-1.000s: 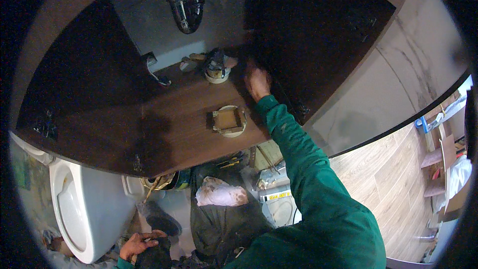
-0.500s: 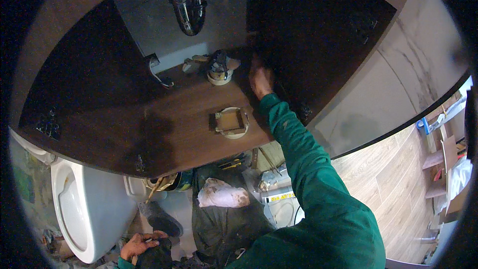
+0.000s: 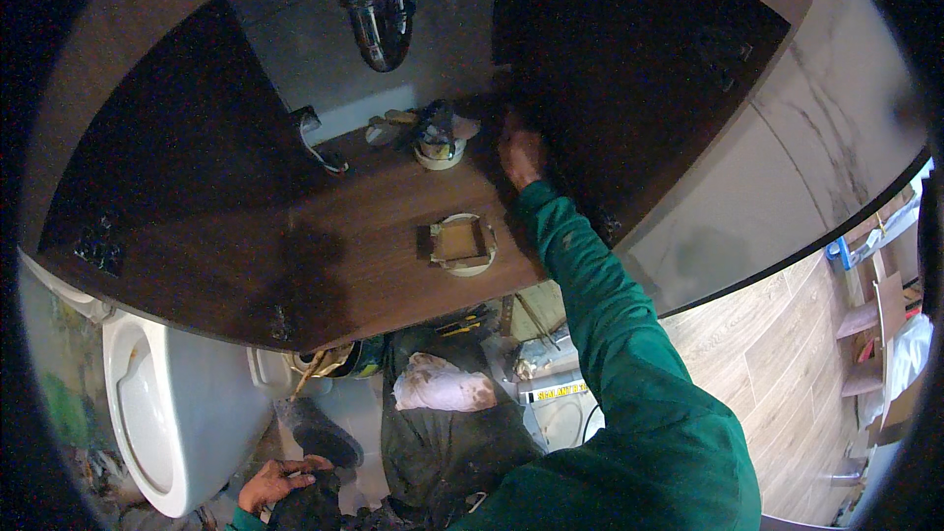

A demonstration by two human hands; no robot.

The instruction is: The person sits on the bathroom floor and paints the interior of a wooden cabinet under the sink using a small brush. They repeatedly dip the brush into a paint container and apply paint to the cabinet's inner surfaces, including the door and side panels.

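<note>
Reaching farther into the cabinet than before, the right hand [image 3: 519, 152] pressed its far-right wall, grip unclear; the left hand [image 3: 278, 482] rested curled low.

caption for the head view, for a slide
Right hand reaches deep into a dark wood vanity cabinet beside the chrome drain trap; left hand rests low.

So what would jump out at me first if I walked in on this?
Probably the green-sleeved right hand stretched deep into the open dark-wood cabinet, pressed against its shadowed right wall. Above it a chrome drain trap hangs at the back. Down at lower left stands a white toilet, with the left hand low beside it on something dark.
</note>
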